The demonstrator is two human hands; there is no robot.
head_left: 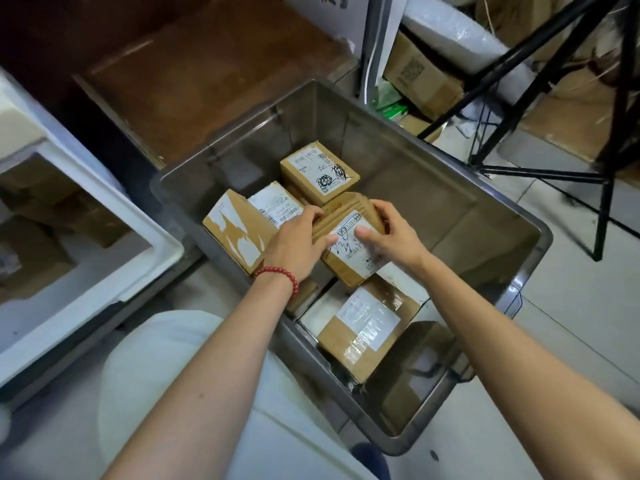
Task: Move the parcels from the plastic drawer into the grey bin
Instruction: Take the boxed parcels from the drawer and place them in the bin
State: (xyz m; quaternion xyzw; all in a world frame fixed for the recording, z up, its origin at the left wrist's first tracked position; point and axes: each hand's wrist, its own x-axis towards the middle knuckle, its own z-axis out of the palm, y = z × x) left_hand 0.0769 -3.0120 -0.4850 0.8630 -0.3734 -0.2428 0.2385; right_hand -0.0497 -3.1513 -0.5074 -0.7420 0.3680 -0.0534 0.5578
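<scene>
The grey bin point(450, 188) stands on the floor in front of me with several brown cardboard parcels in its left half. Both hands are inside it, holding one labelled parcel point(349, 251) above the others. My left hand point(298, 247), with a red bead bracelet on its wrist, grips the parcel's left edge. My right hand point(388, 230) grips its right edge, thumb on the white label. Another parcel point(318, 173) lies behind it, one point(239, 230) to its left, one point(367, 327) nearer me. The white plastic drawer point(104, 268) is at the left with brown parcels point(38, 251) inside.
A black tripod point(554, 98) stands right of the bin. Cardboard boxes point(419, 77) and a wrapped white bundle point(460, 39) are piled behind it. A large brown cardboard sheet point(207, 74) lies behind the bin. My knee in light trousers point(166, 358) sits between drawer and bin.
</scene>
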